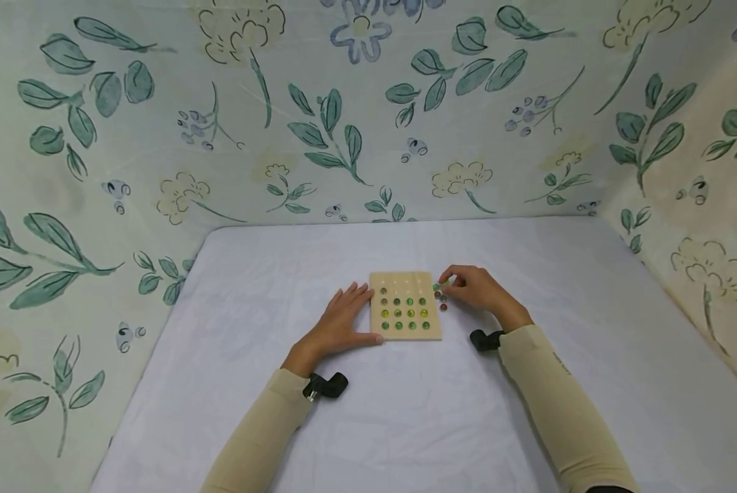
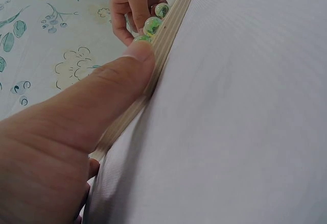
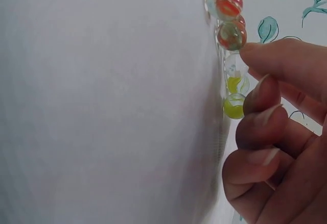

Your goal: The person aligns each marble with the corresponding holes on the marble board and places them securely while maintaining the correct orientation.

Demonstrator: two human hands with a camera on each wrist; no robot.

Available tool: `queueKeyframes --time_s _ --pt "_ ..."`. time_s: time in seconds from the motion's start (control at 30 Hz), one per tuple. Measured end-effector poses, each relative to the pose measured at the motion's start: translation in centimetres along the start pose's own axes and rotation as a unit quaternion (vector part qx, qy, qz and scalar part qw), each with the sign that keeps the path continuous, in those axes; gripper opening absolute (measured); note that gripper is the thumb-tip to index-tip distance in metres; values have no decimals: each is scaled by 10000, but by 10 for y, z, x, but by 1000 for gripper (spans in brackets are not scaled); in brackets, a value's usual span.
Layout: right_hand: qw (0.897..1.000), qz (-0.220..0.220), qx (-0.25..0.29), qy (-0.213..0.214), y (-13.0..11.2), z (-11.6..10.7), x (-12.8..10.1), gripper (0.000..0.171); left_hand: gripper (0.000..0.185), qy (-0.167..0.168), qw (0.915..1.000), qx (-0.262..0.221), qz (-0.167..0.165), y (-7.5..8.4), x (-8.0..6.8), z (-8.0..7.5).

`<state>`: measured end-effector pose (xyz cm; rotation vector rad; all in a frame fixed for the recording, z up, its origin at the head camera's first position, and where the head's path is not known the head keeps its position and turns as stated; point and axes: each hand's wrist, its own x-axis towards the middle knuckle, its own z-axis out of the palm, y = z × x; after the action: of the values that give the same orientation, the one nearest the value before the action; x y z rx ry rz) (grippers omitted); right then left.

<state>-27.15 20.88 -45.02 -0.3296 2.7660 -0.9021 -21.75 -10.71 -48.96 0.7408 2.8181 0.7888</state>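
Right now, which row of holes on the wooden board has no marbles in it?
The far row of the wooden board, along its top edge, is bare; the other three rows hold marbles. The right hand touches loose marbles beside it.

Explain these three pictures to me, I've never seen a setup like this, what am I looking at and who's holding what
A person works with two bare hands; no machine is involved. The wide picture comes from a camera on the person's head, looking down at a white table. The other two come from small cameras strapped to each wrist, so they look sideways and very close. On the table lies a wooden board with rows of small hollows, most filled with glass marbles; the far row looks empty. The left hand rests flat against the board's left edge, steadying it. The right hand curls its fingers at a little cluster of loose marbles beside the board's right edge.
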Motion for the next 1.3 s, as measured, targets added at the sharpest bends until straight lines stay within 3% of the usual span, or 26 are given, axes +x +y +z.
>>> queueKeyframes --time_s 0.43,1.3 --pt "9998 154 -101 -119 1 0 -1 13 103 -21 10000 19 -41 0 0 0" --pt "9997 49 -208 -131 -3 -3 -2 12 103 -19 10000 -30 -74 0 0 0"
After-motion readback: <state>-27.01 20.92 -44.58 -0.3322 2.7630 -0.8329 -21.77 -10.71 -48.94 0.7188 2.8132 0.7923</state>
